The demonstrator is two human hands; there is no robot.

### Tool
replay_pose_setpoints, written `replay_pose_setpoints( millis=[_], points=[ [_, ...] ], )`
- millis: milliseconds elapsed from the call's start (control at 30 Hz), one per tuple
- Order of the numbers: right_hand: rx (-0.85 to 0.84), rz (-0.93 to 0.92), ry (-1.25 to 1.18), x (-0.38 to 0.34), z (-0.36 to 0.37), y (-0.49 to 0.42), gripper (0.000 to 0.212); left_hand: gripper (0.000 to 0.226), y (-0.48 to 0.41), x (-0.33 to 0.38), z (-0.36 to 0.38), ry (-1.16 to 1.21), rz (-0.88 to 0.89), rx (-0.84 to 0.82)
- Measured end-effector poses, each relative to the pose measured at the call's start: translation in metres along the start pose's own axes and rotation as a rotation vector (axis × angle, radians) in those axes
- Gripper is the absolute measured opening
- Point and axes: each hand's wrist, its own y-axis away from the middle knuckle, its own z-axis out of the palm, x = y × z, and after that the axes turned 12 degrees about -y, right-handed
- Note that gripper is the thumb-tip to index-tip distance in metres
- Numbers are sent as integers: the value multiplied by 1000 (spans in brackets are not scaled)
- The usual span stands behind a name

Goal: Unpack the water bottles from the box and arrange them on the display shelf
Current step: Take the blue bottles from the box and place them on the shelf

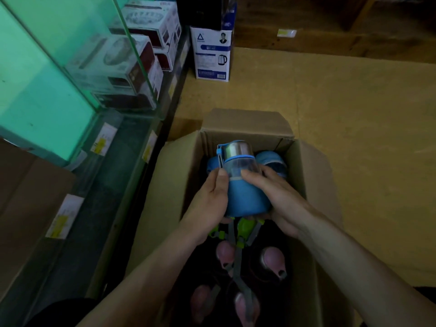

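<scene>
Above the open cardboard box (pixel 313 171) I hold a blue water bottle (pixel 245 194) with a steel cap and a clear neck. My left hand (pixel 207 204) grips its left side, thumb on the neck. Around the right side curls my right hand (pixel 280 199), fingers over the sleeve. A grey strap with green clips (pixel 238 239) hangs down from the bottle. Inside the box lie more blue bottles (pixel 271 161) at the far end and several pink ones (pixel 273 258) nearer me. The glass display shelf (pixel 113 175) stands to the left.
Boxed appliances (pixel 132 67) fill the glass case on the left. A white and blue kettle box (pixel 212 55) stands on the floor beyond the box. Yellow price labels (pixel 103 140) line the shelf edges. A brown carton (pixel 30 190) sits at left. Tan floor spreads to the right.
</scene>
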Motion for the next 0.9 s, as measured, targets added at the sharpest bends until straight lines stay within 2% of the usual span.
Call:
replay_pose_setpoints(
  millis=[133,267,400,467,600,700,833,900],
  points=[
    [-13,12,-24,-4,7,6,42,39,13,9,-4,174,-144,-102],
    [-16,90,-88,-1,18,16,36,40,25,17,-5,260,-233,-66],
    [3,134,-113,-3,25,28,42,38,39,24,-7,325,-260,-21],
    [-9,148,-131,-8,27,38,39,39,46,24,-7,320,-262,-6],
    [-25,226,-167,-20,30,64,47,43,69,32,-8,287,-238,2],
    [-16,260,-188,-28,30,91,41,47,90,37,-10,271,-235,-14],
    [23,319,-244,-33,28,130,44,36,122,47,-10,264,-304,-72],
    [30,359,-250,-40,28,148,44,39,138,60,-12,253,-347,-107]
  ],
)
